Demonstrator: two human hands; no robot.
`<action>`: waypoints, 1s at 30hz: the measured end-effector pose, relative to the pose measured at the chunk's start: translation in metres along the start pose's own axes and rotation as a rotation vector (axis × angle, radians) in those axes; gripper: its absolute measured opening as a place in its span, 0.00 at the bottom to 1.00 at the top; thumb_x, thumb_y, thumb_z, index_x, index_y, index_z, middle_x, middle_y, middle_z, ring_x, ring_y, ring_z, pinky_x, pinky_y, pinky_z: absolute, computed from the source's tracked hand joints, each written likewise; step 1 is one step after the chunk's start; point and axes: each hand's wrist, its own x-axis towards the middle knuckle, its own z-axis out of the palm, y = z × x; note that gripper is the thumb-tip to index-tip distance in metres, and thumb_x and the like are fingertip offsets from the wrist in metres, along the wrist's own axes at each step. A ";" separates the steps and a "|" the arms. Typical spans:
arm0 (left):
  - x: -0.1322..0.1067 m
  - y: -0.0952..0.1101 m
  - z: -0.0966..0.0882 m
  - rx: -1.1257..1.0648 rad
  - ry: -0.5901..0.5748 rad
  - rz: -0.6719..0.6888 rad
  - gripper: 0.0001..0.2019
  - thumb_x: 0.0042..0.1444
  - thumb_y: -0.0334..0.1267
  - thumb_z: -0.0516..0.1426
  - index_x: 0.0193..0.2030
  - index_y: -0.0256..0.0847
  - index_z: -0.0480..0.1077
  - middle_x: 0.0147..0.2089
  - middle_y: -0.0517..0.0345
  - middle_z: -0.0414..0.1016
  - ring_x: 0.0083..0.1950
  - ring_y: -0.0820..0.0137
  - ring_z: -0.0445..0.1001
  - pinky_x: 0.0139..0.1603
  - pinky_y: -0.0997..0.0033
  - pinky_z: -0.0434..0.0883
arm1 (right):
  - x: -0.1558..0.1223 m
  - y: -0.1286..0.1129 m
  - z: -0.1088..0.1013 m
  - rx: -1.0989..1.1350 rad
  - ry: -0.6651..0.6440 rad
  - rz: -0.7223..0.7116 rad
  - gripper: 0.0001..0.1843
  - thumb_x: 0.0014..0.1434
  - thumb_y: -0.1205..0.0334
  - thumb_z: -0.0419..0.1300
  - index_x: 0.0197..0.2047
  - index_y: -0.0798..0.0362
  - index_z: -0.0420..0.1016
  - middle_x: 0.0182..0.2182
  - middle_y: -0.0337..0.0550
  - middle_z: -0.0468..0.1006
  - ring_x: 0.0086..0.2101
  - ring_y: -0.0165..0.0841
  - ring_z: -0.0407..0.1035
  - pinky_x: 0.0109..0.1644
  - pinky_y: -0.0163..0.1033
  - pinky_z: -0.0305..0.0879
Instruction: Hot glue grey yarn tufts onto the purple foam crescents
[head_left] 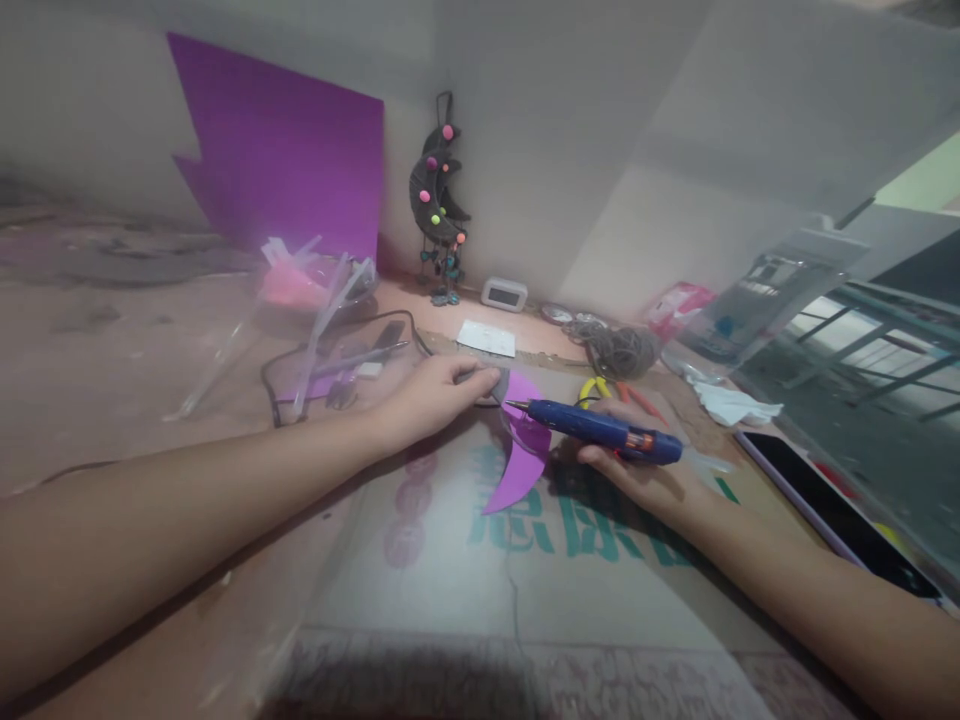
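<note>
A purple crescent [531, 455], cut from a flat sheet, is held at its far end by my left hand [457, 388]. Thumb and fingers pinch it where a grey covering [501, 384] shows at the top; I cannot make out whether this is yarn or cloth. In my right hand [626, 462] lies a blue glue gun [607, 430], fingers wrapped under its body. Its metal nozzle points left, over the crescent near my left fingertips; whether it touches is unclear. Beneath is a cardboard sheet [465, 600] with green printing.
Yellow-and-orange-handled pliers [596, 390] lie behind my right hand, near grey yarn [622, 350]. A phone [832, 510] is at right. A decorated crescent hanging [439, 195] and purple sheet [292, 150] stand against the wall. A dark cord [270, 375] and clear sticks [319, 335] lie left.
</note>
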 end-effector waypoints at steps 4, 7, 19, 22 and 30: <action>-0.001 0.000 0.000 0.007 0.005 0.007 0.19 0.59 0.51 0.48 0.25 0.39 0.63 0.21 0.65 0.59 0.22 0.76 0.58 0.25 0.76 0.55 | 0.002 -0.006 -0.002 -0.008 -0.039 0.080 0.15 0.54 0.46 0.60 0.30 0.49 0.68 0.26 0.40 0.75 0.27 0.35 0.69 0.29 0.39 0.65; 0.000 0.000 0.000 0.020 0.010 0.008 0.19 0.59 0.51 0.48 0.25 0.39 0.62 0.21 0.64 0.60 0.23 0.75 0.58 0.25 0.76 0.55 | 0.003 -0.008 -0.002 0.029 -0.065 0.126 0.15 0.53 0.46 0.61 0.30 0.49 0.68 0.26 0.41 0.75 0.27 0.36 0.69 0.29 0.40 0.65; -0.001 0.002 0.000 -0.005 -0.002 0.020 0.18 0.59 0.48 0.49 0.24 0.39 0.60 0.21 0.65 0.59 0.22 0.76 0.57 0.24 0.76 0.54 | 0.002 -0.005 0.001 -0.039 -0.052 0.112 0.14 0.55 0.48 0.60 0.29 0.50 0.67 0.25 0.39 0.72 0.26 0.32 0.66 0.28 0.36 0.61; -0.001 0.001 0.001 0.006 -0.003 0.017 0.18 0.59 0.49 0.48 0.24 0.39 0.60 0.21 0.65 0.59 0.23 0.76 0.57 0.24 0.76 0.54 | 0.003 -0.006 0.001 -0.053 -0.052 0.109 0.15 0.55 0.49 0.59 0.28 0.50 0.66 0.24 0.38 0.70 0.25 0.31 0.64 0.27 0.35 0.60; -0.001 0.000 0.001 0.034 0.002 0.029 0.18 0.59 0.50 0.48 0.25 0.39 0.62 0.22 0.64 0.60 0.23 0.75 0.57 0.24 0.75 0.54 | 0.005 -0.006 0.004 -0.070 -0.032 0.110 0.15 0.52 0.48 0.61 0.26 0.50 0.64 0.21 0.37 0.68 0.22 0.30 0.62 0.24 0.35 0.59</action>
